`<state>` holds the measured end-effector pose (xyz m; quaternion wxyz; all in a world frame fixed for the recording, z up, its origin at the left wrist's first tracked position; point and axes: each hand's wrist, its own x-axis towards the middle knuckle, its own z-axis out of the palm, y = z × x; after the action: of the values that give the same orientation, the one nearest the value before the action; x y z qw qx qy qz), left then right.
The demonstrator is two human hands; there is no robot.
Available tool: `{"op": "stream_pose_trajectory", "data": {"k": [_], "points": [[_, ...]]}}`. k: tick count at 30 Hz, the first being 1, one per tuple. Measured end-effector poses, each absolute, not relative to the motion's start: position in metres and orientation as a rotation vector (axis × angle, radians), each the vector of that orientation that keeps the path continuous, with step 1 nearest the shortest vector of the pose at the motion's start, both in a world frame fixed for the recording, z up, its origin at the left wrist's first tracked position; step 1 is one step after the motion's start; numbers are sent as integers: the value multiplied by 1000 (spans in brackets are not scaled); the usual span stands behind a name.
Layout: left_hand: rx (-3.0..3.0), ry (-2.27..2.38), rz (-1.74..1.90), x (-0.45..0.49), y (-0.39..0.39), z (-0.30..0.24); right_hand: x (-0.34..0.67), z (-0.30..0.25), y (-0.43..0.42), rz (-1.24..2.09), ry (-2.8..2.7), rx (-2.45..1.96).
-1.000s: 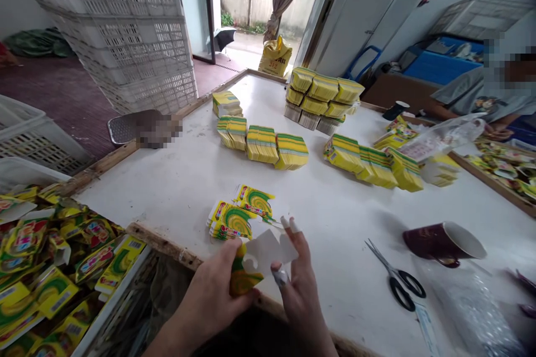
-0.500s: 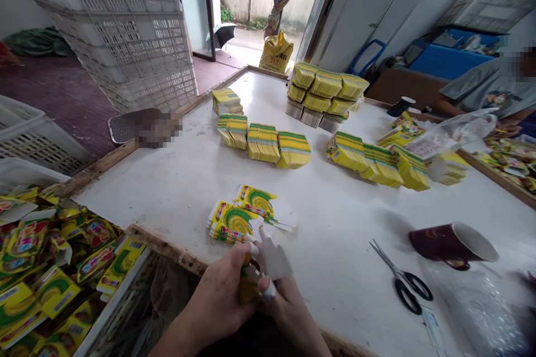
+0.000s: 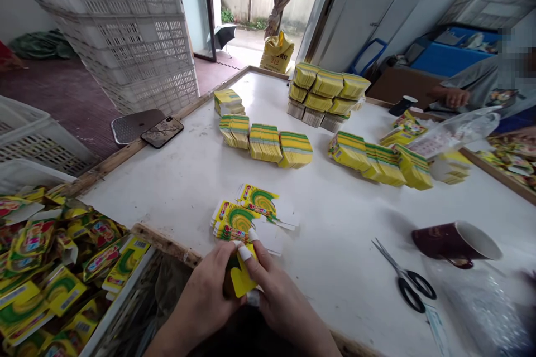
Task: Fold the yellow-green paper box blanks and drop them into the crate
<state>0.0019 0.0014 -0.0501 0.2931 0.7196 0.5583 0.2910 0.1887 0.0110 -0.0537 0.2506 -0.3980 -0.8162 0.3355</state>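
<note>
My left hand point(image 3: 209, 293) and my right hand point(image 3: 274, 295) are both closed on one small yellow printed card point(image 3: 240, 279) at the table's near edge. Tape wraps some fingertips of my right hand. Just beyond the hands lies a small pile of flat yellow-green cards point(image 3: 234, 220), with another such pile point(image 3: 259, 201) behind it. Bundled stacks of the same cards point(image 3: 266, 142) stand in rows farther back on the white table point(image 3: 188, 173).
A bin of loose yellow-green packets point(image 3: 54, 273) sits at the left. Scissors point(image 3: 404, 279) and a dark mug point(image 3: 456, 242) on its side lie at the right. Two phones point(image 3: 146, 127) rest on the left edge. Another person point(image 3: 473, 86) works at the far right.
The white card blank held up a second ago has been folded down into a small yellow piece. Both hands drew closer together at the table edge.
</note>
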Motion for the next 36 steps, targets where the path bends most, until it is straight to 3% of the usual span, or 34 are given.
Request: {"op": "stream_pose_trajectory", "data": {"k": [8,13,17,21,26,36], "points": [[1806,1381,645,-12,2,-47,195,-14,23,1166,-2211,-995],[1757,1457,782,-6,2,-53,188,-26,20,1131,-2013,-1071],[1231,1439,1296,-13,3,-44,175,-50,24,1109,-1775,-1119],[374,1207,2017,-49,11,-27,167,-65,43,727,-1901,-1445],[-106,1148,1853,-73,17,-32,158,-76,51,579,-1955,-1570],[225,1138,1672,-4,6,-46,163,-69,43,782,-1698,-1437]]}}
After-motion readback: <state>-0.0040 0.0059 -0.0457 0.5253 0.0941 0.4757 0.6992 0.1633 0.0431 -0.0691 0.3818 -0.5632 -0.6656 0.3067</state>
